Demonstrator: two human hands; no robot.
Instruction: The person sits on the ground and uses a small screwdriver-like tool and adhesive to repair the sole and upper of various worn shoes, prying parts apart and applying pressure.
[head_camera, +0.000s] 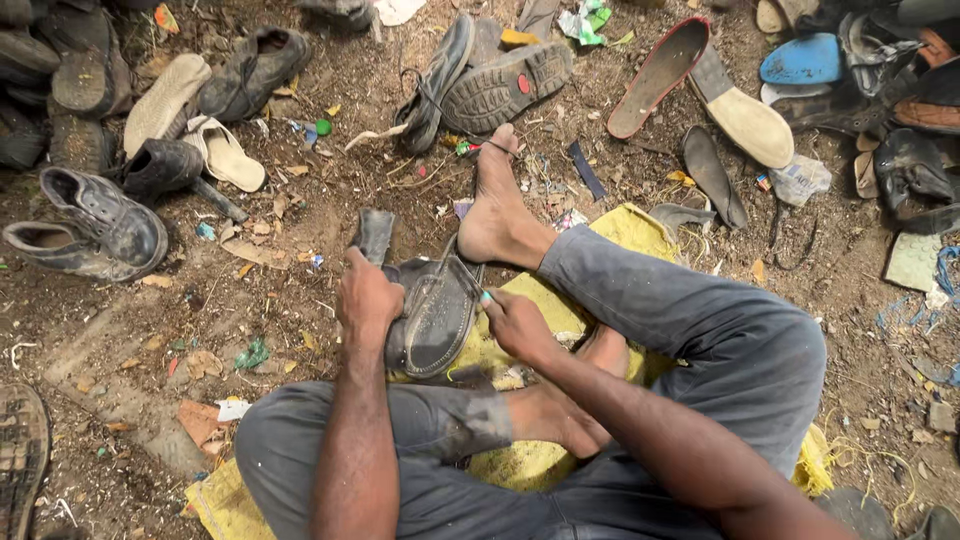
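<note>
Shoe (432, 318) dark, worn, sole up (dusty); left hand (366, 296) grips it, right hand (515, 322) pinches small tool at edge.

A dark, worn shoe (432, 318) lies sole-up across the seated person's lap, its toe toward the body and its heel pointing away, just beside the bare foot. The sole is grey-black, dusty and scuffed, with a paler seam running round its edge. The upper is hidden beneath. The left hand (366, 298) grips its left side near the heel; the right hand (515, 325) presses against its right edge.
</note>
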